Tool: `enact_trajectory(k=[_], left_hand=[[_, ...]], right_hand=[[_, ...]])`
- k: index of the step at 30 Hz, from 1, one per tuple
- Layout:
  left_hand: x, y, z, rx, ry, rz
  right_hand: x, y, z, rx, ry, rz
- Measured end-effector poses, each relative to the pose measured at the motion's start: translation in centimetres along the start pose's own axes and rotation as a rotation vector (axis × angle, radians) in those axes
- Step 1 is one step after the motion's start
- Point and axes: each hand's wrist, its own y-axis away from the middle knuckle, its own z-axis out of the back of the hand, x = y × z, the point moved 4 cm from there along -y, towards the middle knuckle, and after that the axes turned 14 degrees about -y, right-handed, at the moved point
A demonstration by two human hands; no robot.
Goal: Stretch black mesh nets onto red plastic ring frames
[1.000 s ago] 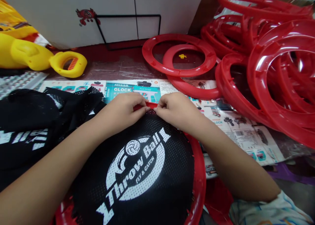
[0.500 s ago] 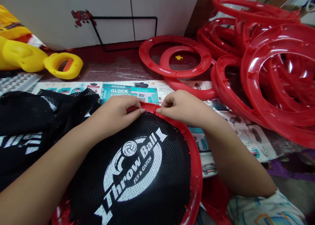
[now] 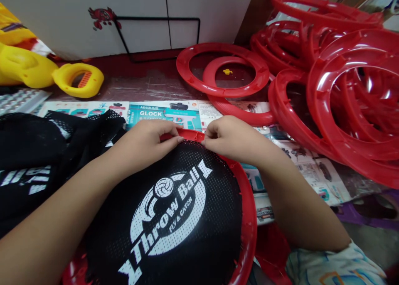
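A red plastic ring (image 3: 247, 218) lies in front of me with black mesh fabric (image 3: 224, 206) spread across it, printed "Throw Ball" in white. At the ring's far edge, my left hand (image 3: 152, 139) pinches the fabric's border between thumb and fingers. Just to its right, my right hand (image 3: 229, 137) is closed in a pinch on the same border. A short stretch of bare red rim shows between the two hands. Small pegs on the right side of the rim poke through the fabric's edge.
Loose red rings (image 3: 352, 94) are heaped at the right, and two more overlap at the back. More black fabric (image 3: 59, 152) lies at the left, near a yellow plastic toy (image 3: 79, 81). Printed cardboard (image 3: 165, 114) is under the work. A white box (image 3: 140, 35) stands behind.
The fabric's edge between my hands has shifted slightly towards me, showing more rim. My right hand's fingertips have moved a little right and down. Both hands keep their pinch.
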Motion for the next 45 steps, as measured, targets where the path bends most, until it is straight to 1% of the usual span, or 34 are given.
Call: enact_trajectory(k=[7, 11, 17, 21, 23, 26, 31, 34, 37, 45], left_hand=[[0.2, 0.0, 0.0, 0.012, -0.002, 0.012], [0.1, 0.0, 0.0, 0.004, -0.010, 0.002], [0.1, 0.0, 0.0, -0.003, -0.009, 0.004], [0.3, 0.0, -0.1, 0.002, 0.002, -0.006], [0.3, 0.0, -0.1, -0.004, 0.006, -0.013], [0.3, 0.0, -0.2, -0.006, 0.014, -0.022], [0.2, 0.1, -0.1, -0.001, -0.010, -0.014], [0.3, 0.0, 0.0, 0.006, -0.009, -0.009], [0.5, 0.0, -0.1, 0.005, 0.005, -0.006], [0.9, 0.1, -0.3, -0.008, 0.035, 0.008]], right_hand=[[-0.7, -0.7, -0.2, -0.007, -0.048, 0.005], [-0.7, -0.7, -0.2, -0.008, -0.022, -0.025], [-0.5, -0.8, -0.4, 0.046, 0.046, -0.052], [-0.8, -0.8, 0.2, 0.056, 0.072, -0.060], [-1.0, -0.5, 0.8, 0.085, 0.082, -0.072], [-1.0, 0.2, 1.2, 0.164, 0.097, -0.072], [-0.3, 0.8, 0.8, 0.225, 0.198, -0.050], [-0.2, 0.9, 0.7, 0.221, 0.214, -0.030], [-0.3, 0.7, 1.1, 0.204, 0.175, -0.006], [-1.3, 0.0, 1.2, 0.216, 0.139, -0.049]])
